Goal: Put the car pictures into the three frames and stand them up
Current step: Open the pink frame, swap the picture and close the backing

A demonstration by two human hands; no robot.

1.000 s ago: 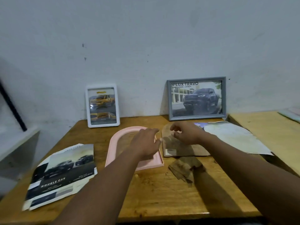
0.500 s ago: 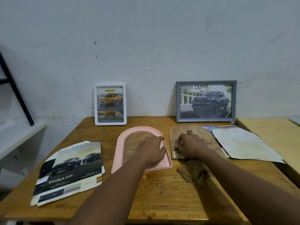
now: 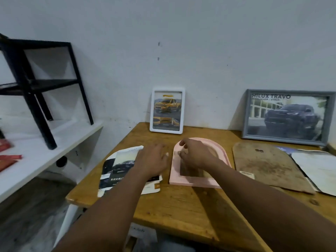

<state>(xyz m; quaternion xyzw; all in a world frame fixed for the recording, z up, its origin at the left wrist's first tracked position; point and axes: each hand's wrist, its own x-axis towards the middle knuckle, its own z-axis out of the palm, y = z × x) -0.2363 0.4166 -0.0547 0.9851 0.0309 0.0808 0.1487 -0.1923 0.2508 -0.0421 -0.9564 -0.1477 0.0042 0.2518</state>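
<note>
Hands are working side by side at mid-table. Left hand (image 3: 153,159) is lying with fingers straight on the right part of the loose car picture (image 3: 118,168), which is resting flat near the left edge of the table (image 3: 181,206). Right hand (image 3: 197,155) is hovering over the pink arched frame (image 3: 200,182) with fingers curled at its opening. Blur is smearing the fingertips, so whether it is pinching anything cannot be told.

Progress, as judged:
- **White frame** (image 3: 167,110) is leaning upright against the wall and displaying a yellow truck: done.
- **Pink arched frame** is lying flat with only brown showing through its opening and no car picture in it: outstanding.
- **Brown backing board** (image 3: 269,166) is lying apart, just right of the pink frame.
- **Grey frame** (image 3: 289,116) is standing against the wall and displaying a dark truck: done.
- **Pale paper** (image 3: 320,171) is lying partly under the board.

Loading the picture, refitting the board and standing the frame are remaining.

Grey frame and pale paper are running off the right border. Whether the pink frame is carrying any glazing is not showing.
</note>
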